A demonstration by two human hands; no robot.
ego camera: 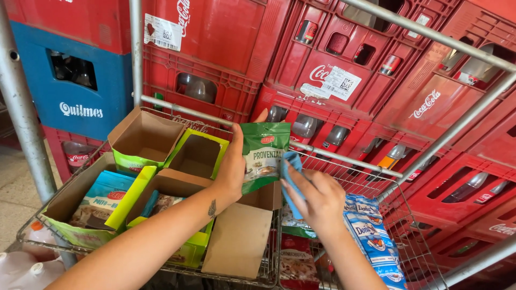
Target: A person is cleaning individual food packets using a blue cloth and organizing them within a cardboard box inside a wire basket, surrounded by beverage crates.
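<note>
Left hand (232, 171) fingers gripped green pouch (263, 154); right hand (317, 197) — at 3 o'clock of it — fingers pinched blue cloth (290, 177) against pouch, above wire cart (371, 185).

A green-and-white pouch (263, 156) stands upright in the left hand (232, 171), above open cardboard boxes (161, 161) with lime-green sides. Blue-and-white packets (371, 236) lie stacked at the right of the cart. White rectangular labels (163, 32) are stuck on the red crates (226, 32) behind.

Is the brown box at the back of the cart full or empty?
Empty. The brown box has its flaps open, and only bare cardboard shows inside it.
</note>
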